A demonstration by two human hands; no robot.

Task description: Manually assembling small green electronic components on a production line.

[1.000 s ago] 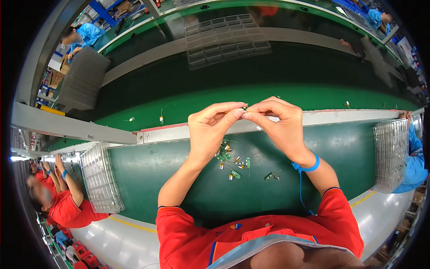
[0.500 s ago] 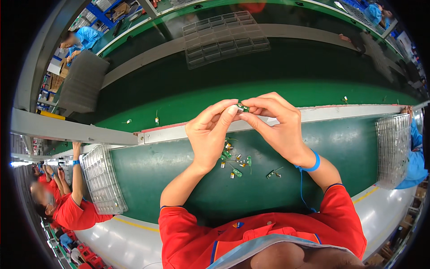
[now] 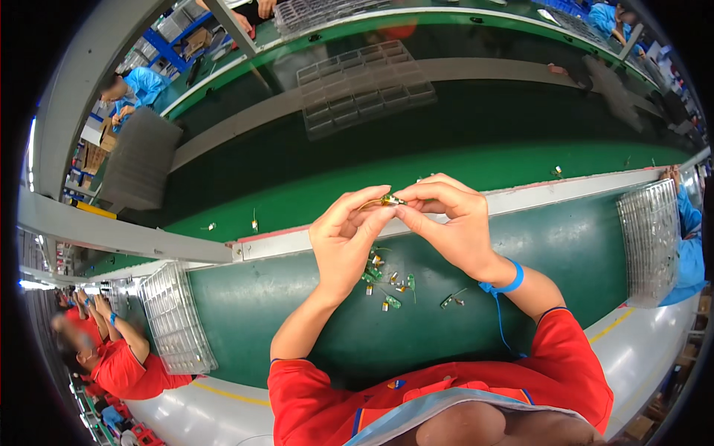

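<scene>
Loose circuit boards [image 3: 393, 301] lie on the green counter [image 3: 238, 312]. Past these, near the pale rail [image 3: 528, 199], fingers of the left hand [image 3: 342, 241] and right hand [image 3: 455, 219] jointly grip one small circuit assembly [image 3: 390, 199]. Beyond: a clear compartmented tray [image 3: 364, 89].

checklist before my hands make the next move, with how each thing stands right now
1. Small green board held at the fingertips of the left hand and right hand: ok.
2. Blue wristband on the right wrist: ok.
3. Far end of the wristband's blue cord fastened: cannot tell, its end is not clearly visible.
4. Loose boards on the green bench spaced apart: not ok, several lie bunched together.
5. Clear plastic trays at the left away from both hands: ok.
6. Held board's joints sound: cannot tell, too small.
</scene>
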